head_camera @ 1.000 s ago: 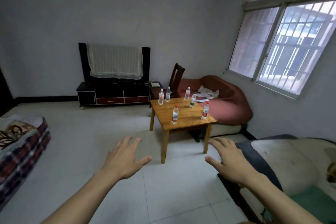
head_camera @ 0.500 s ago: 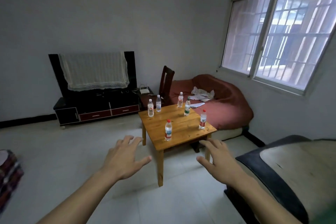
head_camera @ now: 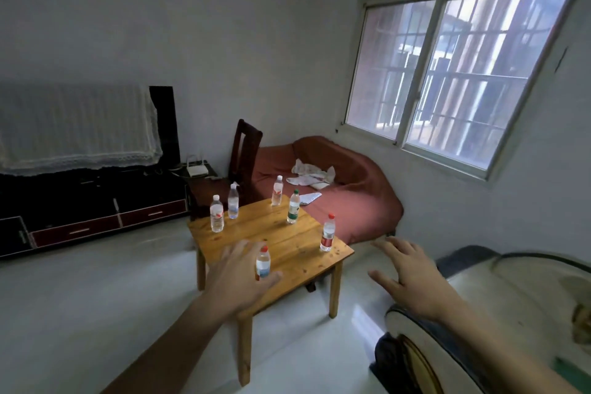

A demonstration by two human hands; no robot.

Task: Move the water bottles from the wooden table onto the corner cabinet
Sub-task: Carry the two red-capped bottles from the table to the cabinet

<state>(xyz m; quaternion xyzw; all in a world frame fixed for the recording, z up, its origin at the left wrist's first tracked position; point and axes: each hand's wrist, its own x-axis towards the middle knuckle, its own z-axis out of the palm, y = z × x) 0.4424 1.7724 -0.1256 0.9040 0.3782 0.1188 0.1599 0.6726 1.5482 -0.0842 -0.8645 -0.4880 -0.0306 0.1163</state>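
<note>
Several clear water bottles stand upright on the small wooden table. The nearest one, red-capped, shows between the thumb and fingers of my left hand, which reaches around it with fingers spread and not closed. Another red-capped bottle stands at the table's right edge and a green-capped bottle behind it. My right hand hovers open and empty to the right of the table. The dark corner cabinet sits behind the table, beside the TV stand.
A dark wooden chair stands behind the table. A red sofa with papers lies under the window. A black TV stand with a lace-covered screen lines the left wall. A white router sits on the cabinet. A covered seat is at right.
I have come closer to the table and the view has swung right. My left hand has reached forward to the nearest bottle. My right hand has moved out to the table's right side.
</note>
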